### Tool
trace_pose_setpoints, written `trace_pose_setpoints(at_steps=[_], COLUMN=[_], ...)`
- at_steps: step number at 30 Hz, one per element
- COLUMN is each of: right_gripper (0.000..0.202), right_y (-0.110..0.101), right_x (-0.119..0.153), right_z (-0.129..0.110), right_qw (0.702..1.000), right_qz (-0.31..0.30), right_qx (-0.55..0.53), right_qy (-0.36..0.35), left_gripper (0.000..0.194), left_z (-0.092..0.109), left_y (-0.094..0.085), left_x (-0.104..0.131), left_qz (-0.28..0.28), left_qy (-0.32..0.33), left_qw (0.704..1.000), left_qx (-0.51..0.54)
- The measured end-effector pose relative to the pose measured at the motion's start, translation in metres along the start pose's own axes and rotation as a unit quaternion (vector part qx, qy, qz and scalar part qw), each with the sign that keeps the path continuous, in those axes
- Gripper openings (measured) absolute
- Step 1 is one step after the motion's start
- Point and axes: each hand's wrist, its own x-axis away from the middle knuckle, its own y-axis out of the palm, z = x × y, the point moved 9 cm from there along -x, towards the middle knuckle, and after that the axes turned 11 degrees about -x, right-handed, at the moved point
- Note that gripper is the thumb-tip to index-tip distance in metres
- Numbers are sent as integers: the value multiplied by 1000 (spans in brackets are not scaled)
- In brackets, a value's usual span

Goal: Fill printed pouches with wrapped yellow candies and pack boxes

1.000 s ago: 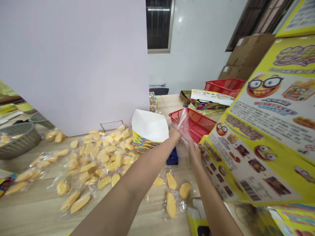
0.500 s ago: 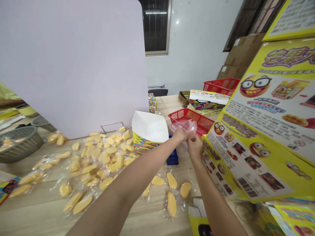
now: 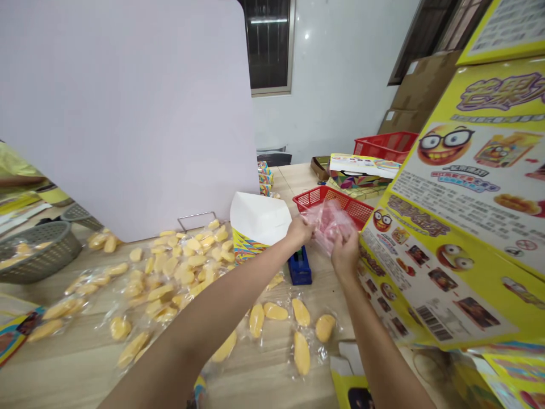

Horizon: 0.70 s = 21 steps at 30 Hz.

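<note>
Between my hands a clear plastic bag [image 3: 328, 222] is stretched out, looking pinkish over the red basket. My left hand [image 3: 300, 230] pinches its left side. On its right side my right hand [image 3: 346, 250] grips the plastic. Below the left hand sits a blue tape dispenser [image 3: 300, 268]. An open carton [image 3: 260, 218] with a white inside and a colourful lower part stands just left of that hand. Several wrapped yellow mango-shaped pieces [image 3: 302, 352] lie on the table below my hands, and a large pile of them [image 3: 183, 267] spreads to the left.
A red basket [image 3: 313, 197] lies behind the bag. Large yellow printed boxes [image 3: 451, 227] stack up along the right. A tall white board [image 3: 128, 113] stands behind the pile, with a grey basket [image 3: 38, 255] at left. Part of another person's yellow clothing [image 3: 17, 167] shows at far left.
My hands have moved apart, and the bunched plastic bag is now spread wider between them. More loose wrapped pieces show beside my left forearm.
</note>
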Motion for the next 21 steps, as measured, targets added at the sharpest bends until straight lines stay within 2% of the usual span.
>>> trace_pose_setpoints(at_steps=[2,3,5,7,10,13,17,21], right_gripper=[60,61,47,32,23,31,37,35], right_y=[-3,0,16,38,61,76,88,95], right_x=[1,2,4,8,11,15,21,23], right_z=[-25,-38,-54,-54,-33,-2,35,59], right_qw=[998,994,973,936,894,850,802,776], right_qz=[-1,-23,-104,-205,-306,-367,-403,-419], right_qx=[31,65,147,218,269,344,428,467], right_qy=[-49,-81,-144,-186,-186,-157,-107,-74], left_gripper=[11,10,9,11,18,11,18,21], left_z=[0,1,4,8,14,18,14,15], left_y=[-9,-13,-19,-23,-28,-31,-29,-32], left_x=[7,10,14,16,17,19,26,42], left_qz=[19,30,44,50,60,65,31,26], left_qy=[21,32,53,70,85,96,98,124], left_qw=[999,998,995,991,983,973,966,957], left_qx=[-23,-36,-67,-100,-154,-201,-235,-262])
